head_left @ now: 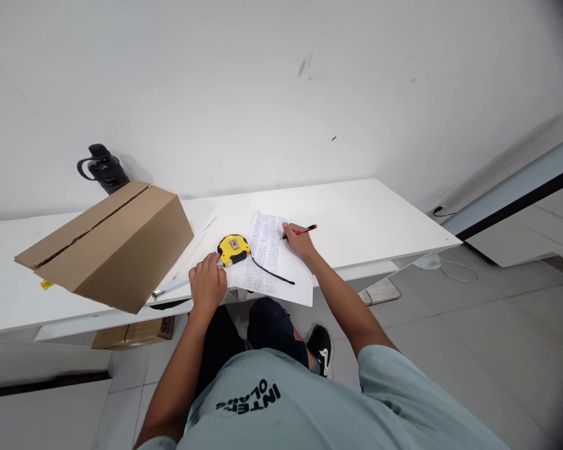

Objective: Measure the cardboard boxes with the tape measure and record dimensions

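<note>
My right hand (298,240) is closed around a red and black pen (306,230), resting on the right side of a sheet of paper (263,253) filled with dense handwriting. The sheet's lower edge hangs over the table's front. A yellow and black tape measure (233,250) with a dark wrist strap sits over the paper's left part. Beside it, my left hand (207,280) has its fingers curled over the tape measure's drawn-out blade (172,287), whose metal end points left toward the carton. The fingers hide part of the blade.
On the left of the white table (351,212) stands a brown cardboard box (117,244), tilted in view. A black bottle (106,170) is behind it, near the wall. Another carton (134,333) lies below the table. At right, a white cable (460,269) trails on the floor.
</note>
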`<state>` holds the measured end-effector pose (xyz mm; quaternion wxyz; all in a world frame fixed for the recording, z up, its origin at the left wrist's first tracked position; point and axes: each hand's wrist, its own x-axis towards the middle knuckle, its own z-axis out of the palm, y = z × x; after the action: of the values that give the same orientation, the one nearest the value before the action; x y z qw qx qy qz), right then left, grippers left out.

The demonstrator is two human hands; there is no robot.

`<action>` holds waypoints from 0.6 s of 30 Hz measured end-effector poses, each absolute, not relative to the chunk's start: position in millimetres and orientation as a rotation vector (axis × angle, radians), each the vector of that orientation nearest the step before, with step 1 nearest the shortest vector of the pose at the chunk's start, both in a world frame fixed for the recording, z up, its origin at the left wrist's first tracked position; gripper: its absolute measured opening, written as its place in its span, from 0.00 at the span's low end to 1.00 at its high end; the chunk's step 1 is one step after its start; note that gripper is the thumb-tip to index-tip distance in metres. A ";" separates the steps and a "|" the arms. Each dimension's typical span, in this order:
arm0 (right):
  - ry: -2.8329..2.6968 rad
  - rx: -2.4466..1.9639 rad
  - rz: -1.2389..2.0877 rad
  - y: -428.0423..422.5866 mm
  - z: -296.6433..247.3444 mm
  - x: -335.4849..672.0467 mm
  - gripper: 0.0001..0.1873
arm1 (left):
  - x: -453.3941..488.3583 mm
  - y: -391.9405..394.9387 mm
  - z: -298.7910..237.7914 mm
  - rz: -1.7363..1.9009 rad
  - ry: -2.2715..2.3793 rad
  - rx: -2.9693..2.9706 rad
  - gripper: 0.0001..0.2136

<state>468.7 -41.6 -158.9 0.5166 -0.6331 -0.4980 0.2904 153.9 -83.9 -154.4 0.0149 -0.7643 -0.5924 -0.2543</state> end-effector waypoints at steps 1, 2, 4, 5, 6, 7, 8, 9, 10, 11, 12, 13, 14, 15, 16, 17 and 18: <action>-1.194 -1.539 0.682 -41.7 -159.0 468.8 0.30 | 154.0 -84.1 -154.2 -0.779 -1.838 -2.383 0.21; -1.194 -1.553 0.670 -41.7 -159.2 469.1 0.29 | 154.0 -84.2 -154.1 -0.768 -1.834 -2.388 0.20; -1.193 -1.571 0.652 -41.9 -159.4 469.8 0.27 | 153.8 -84.5 -154.0 -0.756 -1.824 -2.394 0.19; -1.193 -1.579 0.645 -41.9 -159.6 470.2 0.26 | 153.7 -84.6 -154.0 -0.754 -1.818 -2.396 0.19; -1.191 -1.585 0.639 -41.9 -159.8 470.5 0.25 | 153.5 -84.7 -154.1 -0.755 -1.813 -2.397 0.19; -1.190 -1.592 0.634 -41.9 -160.0 470.6 0.24 | 153.5 -84.7 -154.2 -0.757 -1.808 -2.397 0.18; -1.188 -1.598 0.629 -42.0 -160.3 470.7 0.23 | 153.4 -84.8 -154.4 -0.759 -1.804 -2.398 0.18; -1.186 -1.604 0.626 -42.1 -160.6 470.7 0.23 | 153.4 -84.8 -154.6 -0.762 -1.801 -2.399 0.18; -1.185 -1.610 0.624 -42.3 -160.7 470.7 0.22 | 153.5 -84.8 -154.8 -0.765 -1.799 -2.399 0.18; -1.185 -1.614 0.624 -42.5 -160.8 470.7 0.21 | 153.6 -84.8 -154.9 -0.769 -1.798 -2.399 0.18; -1.186 -1.616 0.626 -42.7 -160.7 470.7 0.21 | 153.8 -84.9 -154.9 -0.771 -1.796 -2.400 0.17; -1.188 -1.617 0.629 -42.9 -160.5 470.7 0.21 | 154.0 -85.0 -154.9 -0.772 -1.795 -2.401 0.17; -1.192 -1.616 0.635 -43.1 -160.2 470.8 0.20 | 154.1 -85.1 -154.9 -0.771 -1.795 -2.401 0.17; -1.196 -1.614 0.641 -43.3 -159.9 470.9 0.20 | 154.3 -85.4 -154.8 -0.769 -1.796 -2.401 0.17; -1.201 -1.611 0.646 -43.3 -159.5 471.0 0.20 | 154.4 -85.7 -154.7 -0.769 -1.796 -2.402 0.17; -1.203 -1.609 0.647 -43.3 -159.3 471.2 0.20 | 154.6 -86.0 -154.7 -0.770 -1.796 -2.402 0.17; -1.204 -1.608 0.643 -43.3 -159.1 471.3 0.20 | 154.8 -86.3 -154.8 -0.773 -1.795 -2.402 0.17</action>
<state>471.3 -43.3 -159.1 0.4934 -0.6630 -0.4966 0.2653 154.8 -86.3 -154.8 0.0225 -0.7755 -0.5796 -0.2495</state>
